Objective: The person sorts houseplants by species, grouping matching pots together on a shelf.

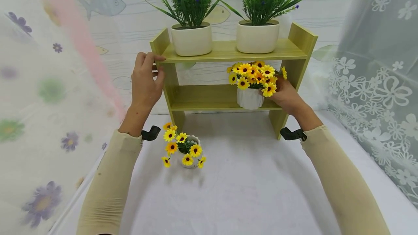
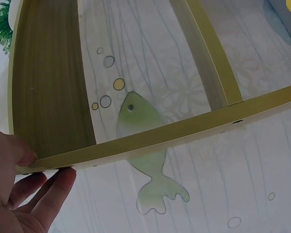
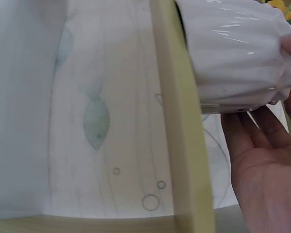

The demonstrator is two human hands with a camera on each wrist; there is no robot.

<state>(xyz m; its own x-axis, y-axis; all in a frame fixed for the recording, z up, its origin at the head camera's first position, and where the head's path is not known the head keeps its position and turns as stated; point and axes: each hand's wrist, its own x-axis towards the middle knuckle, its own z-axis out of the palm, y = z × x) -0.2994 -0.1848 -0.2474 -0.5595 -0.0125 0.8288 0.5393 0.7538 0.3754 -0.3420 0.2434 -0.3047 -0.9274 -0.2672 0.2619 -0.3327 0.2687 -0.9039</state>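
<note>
Right hand [image 1: 285, 95] cups the sunflower pot [image 1: 249, 97] on the lower shelf's right end, left hand [image 1: 147, 81] grips the wooden shelf [image 1: 225, 52]; second sunflower pot [image 1: 189, 151] waits on the near table

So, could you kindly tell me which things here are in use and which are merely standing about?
In use: left hand gripping wooden shelf; right hand holding sunflower pot.
Standing about: second sunflower pot, two purple-flowered plants.

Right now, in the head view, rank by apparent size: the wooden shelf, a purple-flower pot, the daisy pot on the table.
1. wooden shelf
2. purple-flower pot
3. daisy pot on the table, though it sits nearer the camera and flowers hide much of it.
</note>
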